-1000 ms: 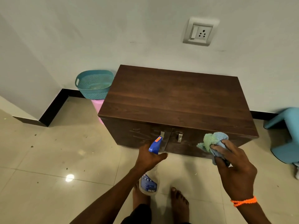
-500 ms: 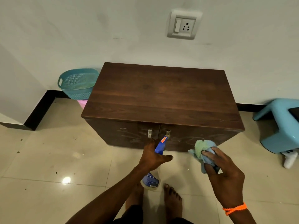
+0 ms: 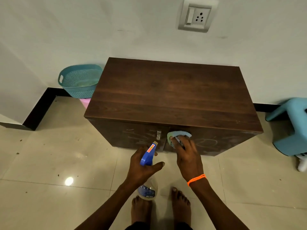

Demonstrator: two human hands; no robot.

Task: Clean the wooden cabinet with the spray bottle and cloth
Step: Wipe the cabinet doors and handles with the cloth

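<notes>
A low dark wooden cabinet stands against the wall, its two front doors streaked with pale smears. My left hand grips a spray bottle with a blue trigger head, nozzle aimed at the cabinet front just below the left door handle. My right hand presses a blue-green cloth flat against the top of the right door, covering that door's handle. An orange band circles my right wrist.
A teal basket sits on something pink left of the cabinet. A light blue plastic stool stands at the right. A wall socket is above. My bare feet are on the tiled floor.
My right hand has moved forward and left from mid-air, pressing the cloth onto the cabinet's right door. The view has come closer; the left hand keeps the bottle aimed at the front.
</notes>
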